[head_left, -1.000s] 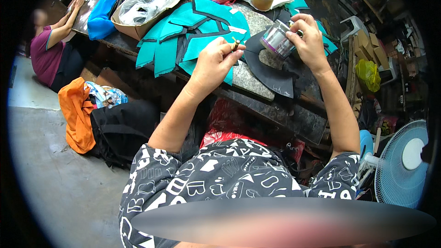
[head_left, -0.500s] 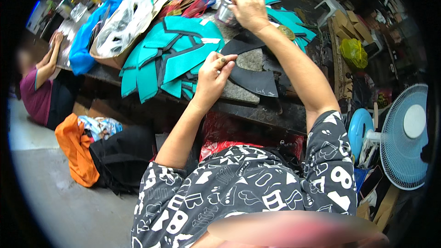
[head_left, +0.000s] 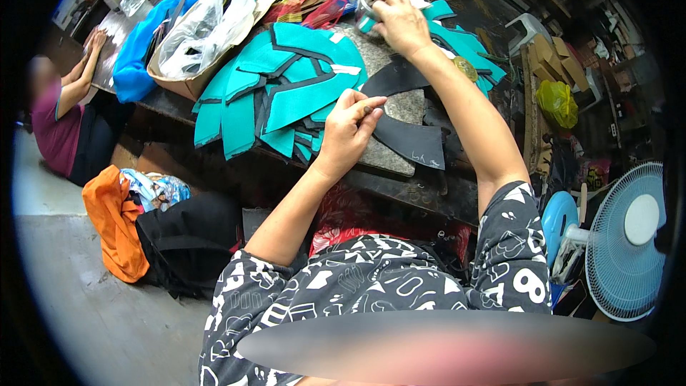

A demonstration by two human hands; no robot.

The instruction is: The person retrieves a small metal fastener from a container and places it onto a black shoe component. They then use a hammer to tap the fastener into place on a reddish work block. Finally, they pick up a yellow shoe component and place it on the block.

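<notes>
My left hand (head_left: pixel 348 132) is raised over the near edge of the workbench, thumb and fingers closed around a small dark brown stub (head_left: pixel 368 109), most of it hidden. My right hand (head_left: pixel 404 23) reaches to the back, its fingers curled at the rim of a small clear jar (head_left: pixel 366 8); the fingertips are partly hidden. Left of my hands lies a pile of teal cut pieces (head_left: pixel 246 93) with black edges. Between my arms, curved black pieces (head_left: pixel 411 141) rest on a grey speckled slab (head_left: pixel 389 159). More teal pieces (head_left: pixel 464 46) lie beyond my right forearm.
A box with clear plastic bags (head_left: pixel 193 46) and a blue bag (head_left: pixel 139 64) stand on the bench's left. Another person (head_left: pixel 56 121) is at far left. Below are an orange cloth (head_left: pixel 111 221) and black bag (head_left: pixel 189 243). A fan (head_left: pixel 629 236) stands at right.
The whole view has shifted, so the bench things sit slightly farther right. My right hand stays at the jar, and my left keeps its grip on the stub.
</notes>
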